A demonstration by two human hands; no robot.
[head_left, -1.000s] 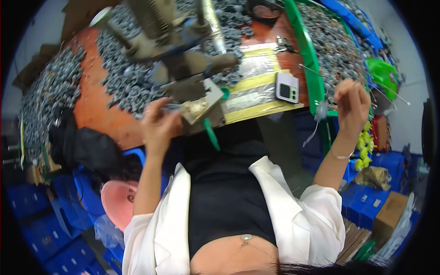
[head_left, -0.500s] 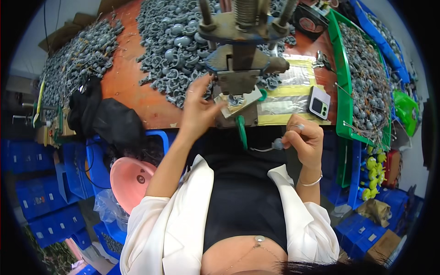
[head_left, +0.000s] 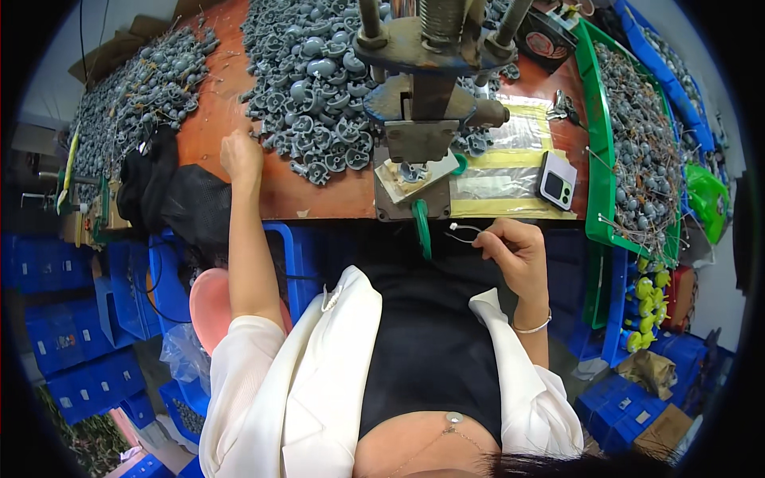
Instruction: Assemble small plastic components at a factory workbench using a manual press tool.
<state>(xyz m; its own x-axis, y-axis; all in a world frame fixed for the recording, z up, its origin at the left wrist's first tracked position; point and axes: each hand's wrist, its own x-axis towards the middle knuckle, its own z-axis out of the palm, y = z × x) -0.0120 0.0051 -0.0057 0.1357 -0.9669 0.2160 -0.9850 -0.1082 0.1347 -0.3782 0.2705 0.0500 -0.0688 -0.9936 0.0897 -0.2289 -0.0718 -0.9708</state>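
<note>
Left hand point(head_left: 241, 156): fingers curled at the near edge of the grey parts heap point(head_left: 315, 88) on the counter point(head_left: 239, 119).
Right hand point(head_left: 514, 251): pinching a thin wire piece point(head_left: 462, 233).
Handling: wire light, springy; pinch mid-length.

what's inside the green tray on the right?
The green tray holds a heap of small grey parts with thin wire stems, some poking over its near rim. The tray's floor is covered by the heap, so anything beneath cannot be seen.

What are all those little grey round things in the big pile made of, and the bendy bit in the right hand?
The grey parts look like dull cast metal: matte, uneven grey, though plastic is possible. The piece held in the right hand looks like thin bare wire: slim, pale and bent into a loop.
</note>
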